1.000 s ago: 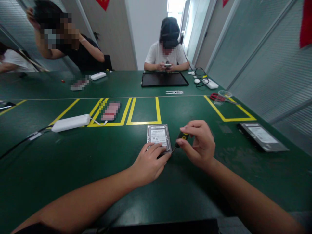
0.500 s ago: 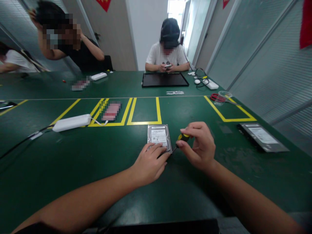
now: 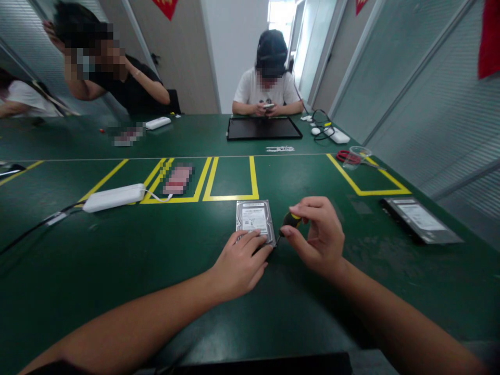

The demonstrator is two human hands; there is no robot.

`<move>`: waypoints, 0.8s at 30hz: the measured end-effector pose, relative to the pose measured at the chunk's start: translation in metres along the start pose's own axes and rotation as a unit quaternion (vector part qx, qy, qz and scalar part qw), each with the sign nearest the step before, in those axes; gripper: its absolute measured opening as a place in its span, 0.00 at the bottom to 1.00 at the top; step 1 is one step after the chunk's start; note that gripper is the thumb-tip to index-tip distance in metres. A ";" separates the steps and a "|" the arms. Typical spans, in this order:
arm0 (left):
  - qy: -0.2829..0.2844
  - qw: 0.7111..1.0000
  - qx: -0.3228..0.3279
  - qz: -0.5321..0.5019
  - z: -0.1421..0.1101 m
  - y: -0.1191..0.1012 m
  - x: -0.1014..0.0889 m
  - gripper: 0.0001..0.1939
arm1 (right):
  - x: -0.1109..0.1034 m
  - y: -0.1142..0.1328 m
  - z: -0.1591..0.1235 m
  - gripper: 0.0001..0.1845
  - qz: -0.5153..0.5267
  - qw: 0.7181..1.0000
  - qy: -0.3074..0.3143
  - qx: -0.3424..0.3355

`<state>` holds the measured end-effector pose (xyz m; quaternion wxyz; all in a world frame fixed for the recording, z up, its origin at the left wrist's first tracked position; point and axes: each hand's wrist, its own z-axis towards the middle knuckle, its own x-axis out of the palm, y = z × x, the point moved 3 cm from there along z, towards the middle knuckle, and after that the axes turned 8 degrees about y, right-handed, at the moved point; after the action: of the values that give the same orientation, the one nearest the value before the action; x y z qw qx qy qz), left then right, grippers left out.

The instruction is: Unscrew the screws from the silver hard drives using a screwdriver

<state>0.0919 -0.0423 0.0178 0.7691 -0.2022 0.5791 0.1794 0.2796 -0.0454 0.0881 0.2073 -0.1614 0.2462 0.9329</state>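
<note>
A silver hard drive [image 3: 254, 217] with a white label lies flat on the green table [image 3: 117, 271], just in front of a yellow-taped box. My left hand [image 3: 240, 263] rests on the drive's near edge, fingers stretched flat over it. My right hand [image 3: 318, 237] pinches a small screwdriver [image 3: 289, 221] with a black and yellow handle. The screwdriver's tip points down at the drive's near right corner.
A second hard drive [image 3: 420, 217] lies at the right. A white power strip [image 3: 113, 197] with a cable sits at the left. Red scissors and a clear cup [image 3: 357, 155] are further right. Across the table a person holds a phone behind a black tray [image 3: 264, 127]; another person leans at the far left.
My right hand has turned the screwdriver slightly between its fingers. The drive and my left hand have stayed put. The person at far left shifted an arm.
</note>
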 end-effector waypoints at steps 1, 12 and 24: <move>0.003 1.000 -0.001 0.000 0.000 0.000 0.000 0.20 | 0.000 -0.001 0.000 0.24 -0.007 1.000 -0.003 -0.004; -0.002 1.000 -0.002 -0.002 0.000 0.000 0.001 0.19 | 0.003 0.000 -0.005 0.23 0.038 0.999 0.007 0.017; 0.005 1.000 -0.007 -0.006 -0.001 -0.001 0.001 0.20 | 0.003 0.000 -0.004 0.25 0.028 0.999 0.006 0.033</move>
<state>0.0919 -0.0433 0.0165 0.7658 -0.2116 0.5806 0.1777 0.2781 -0.0465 0.0837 0.1850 -0.1529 0.2821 0.9289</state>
